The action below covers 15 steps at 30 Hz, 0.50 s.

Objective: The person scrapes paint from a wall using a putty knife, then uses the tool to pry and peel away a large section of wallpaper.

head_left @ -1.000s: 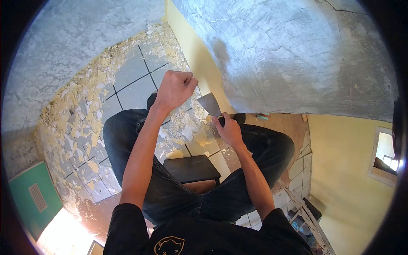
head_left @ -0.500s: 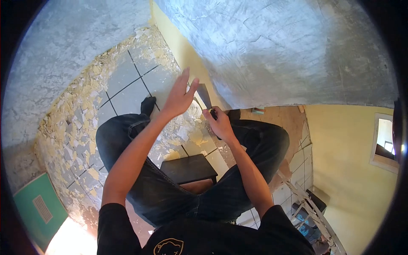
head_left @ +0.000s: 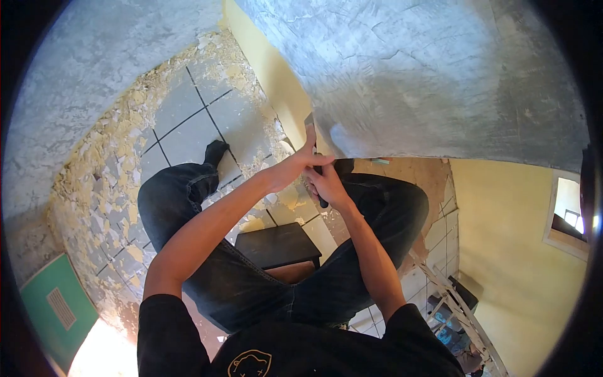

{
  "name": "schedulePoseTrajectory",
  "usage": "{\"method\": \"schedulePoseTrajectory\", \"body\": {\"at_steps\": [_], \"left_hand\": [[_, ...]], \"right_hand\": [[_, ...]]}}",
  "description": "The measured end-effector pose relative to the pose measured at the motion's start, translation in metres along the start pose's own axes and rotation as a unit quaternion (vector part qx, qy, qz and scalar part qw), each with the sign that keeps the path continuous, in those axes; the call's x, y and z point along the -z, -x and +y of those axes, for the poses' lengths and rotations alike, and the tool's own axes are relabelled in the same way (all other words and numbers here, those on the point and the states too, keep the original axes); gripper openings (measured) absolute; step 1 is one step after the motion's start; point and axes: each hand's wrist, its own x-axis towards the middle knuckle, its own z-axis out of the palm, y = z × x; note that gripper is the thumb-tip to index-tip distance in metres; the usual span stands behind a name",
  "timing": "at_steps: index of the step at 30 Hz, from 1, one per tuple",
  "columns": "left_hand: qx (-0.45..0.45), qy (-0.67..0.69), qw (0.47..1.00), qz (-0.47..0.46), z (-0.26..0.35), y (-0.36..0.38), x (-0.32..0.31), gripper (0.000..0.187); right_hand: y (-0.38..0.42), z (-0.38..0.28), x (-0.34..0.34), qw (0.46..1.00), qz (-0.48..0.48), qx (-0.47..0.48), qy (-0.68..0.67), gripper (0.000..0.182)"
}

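A scraper points up at the yellow lower strip of wall, its blade tip close to the edge of the grey wall section. My right hand is closed around its black handle, whose end pokes out below the fingers. Just above, my left hand is on the scraper too, its fingers reaching along the blade and its thumb lying across near my right hand. The hands cover most of the tool's middle. Peeled paint flakes lie on the tiled floor to the left.
A low dark stool stands between my bent legs. At lower left is a green panel. A ladder-like wooden frame leans at lower right beside dark items. Grey patchy wall rises ahead, and a small window is at right.
My left hand has moved right and down from open air onto the scraper. The scraper has swung more upright, its blade now nearer the wall's edge.
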Motion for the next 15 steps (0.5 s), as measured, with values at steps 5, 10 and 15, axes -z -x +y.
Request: {"method": "schedulePoseTrajectory", "body": {"at_steps": [5, 10, 15], "left_hand": [[0.075, 0.096, 0.992, -0.044, -0.002, 0.009, 0.012, 0.089], [0.124, 0.115, 0.97, -0.174, 0.024, 0.027, 0.011, 0.083], [0.052, 0.031, 0.991, -0.115, 0.0, 0.011, 0.018, 0.095]], "right_hand": [[0.004, -0.002, 0.0, 0.997, -0.062, 0.002, 0.038, 0.025], [0.015, -0.007, 0.005, 0.988, -0.114, 0.036, 0.1, 0.06], [0.006, 0.008, 0.002, 0.996, -0.073, 0.011, 0.043, 0.037]]}}
